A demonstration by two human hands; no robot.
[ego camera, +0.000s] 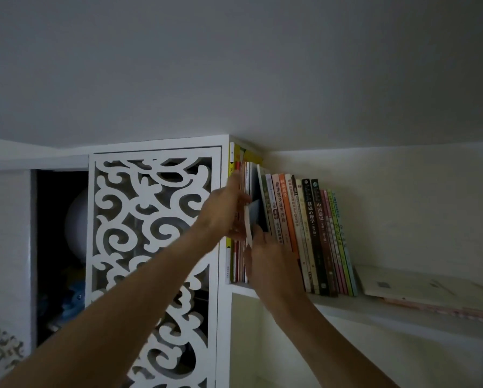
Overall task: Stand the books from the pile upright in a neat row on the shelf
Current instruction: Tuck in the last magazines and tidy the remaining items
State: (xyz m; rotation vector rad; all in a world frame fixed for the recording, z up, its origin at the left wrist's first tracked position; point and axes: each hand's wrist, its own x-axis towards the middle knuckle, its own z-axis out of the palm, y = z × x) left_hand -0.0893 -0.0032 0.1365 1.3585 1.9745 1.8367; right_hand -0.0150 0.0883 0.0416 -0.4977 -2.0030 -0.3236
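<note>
A row of upright books [313,233] stands on a high white shelf [374,310], leaning slightly left. Several thin books [238,261] stand at the shelf's left end against the cabinet side. Between the two groups is a gap, with a thin grey book with a white edge [252,217] partly in it. My right hand [268,264] grips this book from below. My left hand [224,208] is blurred and presses with outstretched fingers against the thin books at the left of the gap. A pile of flat books [430,288] lies on the shelf to the right of the row.
A white cabinet with a carved fretwork door [150,219] adjoins the shelf on the left. Beside it, a dark open compartment [58,247] holds a pale round object and a blue toy. The ceiling sits just above the books. The room is dim.
</note>
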